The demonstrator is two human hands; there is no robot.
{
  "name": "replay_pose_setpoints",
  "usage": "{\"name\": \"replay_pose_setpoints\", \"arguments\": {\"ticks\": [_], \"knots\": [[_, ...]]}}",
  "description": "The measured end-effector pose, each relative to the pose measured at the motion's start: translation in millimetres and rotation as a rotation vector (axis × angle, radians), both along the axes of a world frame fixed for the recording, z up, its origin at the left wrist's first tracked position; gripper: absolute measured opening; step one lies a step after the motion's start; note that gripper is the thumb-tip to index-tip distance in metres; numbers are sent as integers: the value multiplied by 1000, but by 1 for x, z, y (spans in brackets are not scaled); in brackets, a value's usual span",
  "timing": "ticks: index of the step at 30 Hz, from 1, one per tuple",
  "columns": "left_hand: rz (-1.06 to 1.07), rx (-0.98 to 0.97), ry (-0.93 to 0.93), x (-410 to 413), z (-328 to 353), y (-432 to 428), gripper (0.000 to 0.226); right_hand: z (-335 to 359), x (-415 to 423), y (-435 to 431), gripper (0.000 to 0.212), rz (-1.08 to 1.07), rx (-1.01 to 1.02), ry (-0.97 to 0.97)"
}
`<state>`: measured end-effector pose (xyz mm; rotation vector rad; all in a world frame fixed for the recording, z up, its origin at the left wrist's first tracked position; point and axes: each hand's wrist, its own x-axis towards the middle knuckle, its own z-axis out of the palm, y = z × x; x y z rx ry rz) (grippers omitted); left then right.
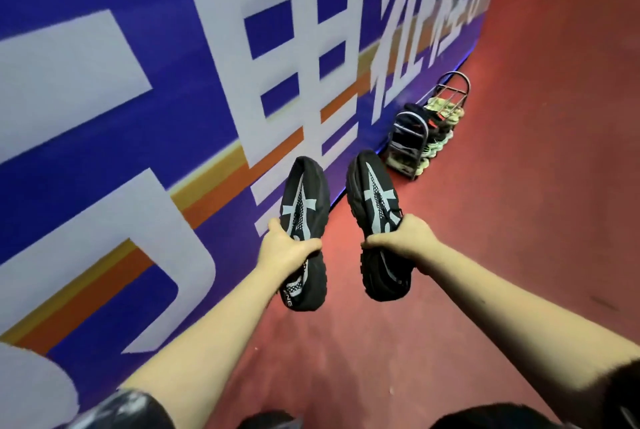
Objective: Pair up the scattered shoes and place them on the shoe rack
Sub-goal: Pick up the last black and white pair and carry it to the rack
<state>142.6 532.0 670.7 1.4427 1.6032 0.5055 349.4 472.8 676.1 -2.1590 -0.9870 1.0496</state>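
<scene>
Blue banner wall (138, 117), with large white characters and an orange stripe, runs well left of the shoe rack (408, 132) and meets it at its far end.

Left hand (289, 250): held out short of the rack and to its left. Its fingers (308, 245) are curled round the middle of a black shoe with grey side markings (304, 193), toe pointing toward the rack, heel hanging below the hand.

Right hand (405, 238): nearer the rack's line, also short of it. It grips the matching black shoe (370, 193) at the collar, toe toward the rack. The two shoes are side by side, apart, and clear of the floor.

Shoe rack: stands on the red floor (519, 186) against the foot of the wall, beyond both hands. It carries dark shoes and pale green-soled shoes (440, 141). The tiers are blurred, so their number probably cannot be fixed from this view.
</scene>
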Motion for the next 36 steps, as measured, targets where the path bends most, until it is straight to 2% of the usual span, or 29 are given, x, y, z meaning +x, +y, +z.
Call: {"name": "replay_pose_setpoints", "arguments": {"ticks": [6,13,22,31,36], "knots": [[-125,-34,-12,77,-6,74,65,-16,69,52,48,-151,-23,41],[-276,-39,0,183,-13,217,61,-34,158,157,60,-318,-88,95],[-378,-89,9,355,-23,338,68,-29,314,246,50,-439,-95,78],[-322,-96,30,565,-19,398,63,-14,537,314,40,-363,-99,-6],[-275,-131,14,649,-15,432,66,-8,641,350,49,-338,-121,-52]]}}
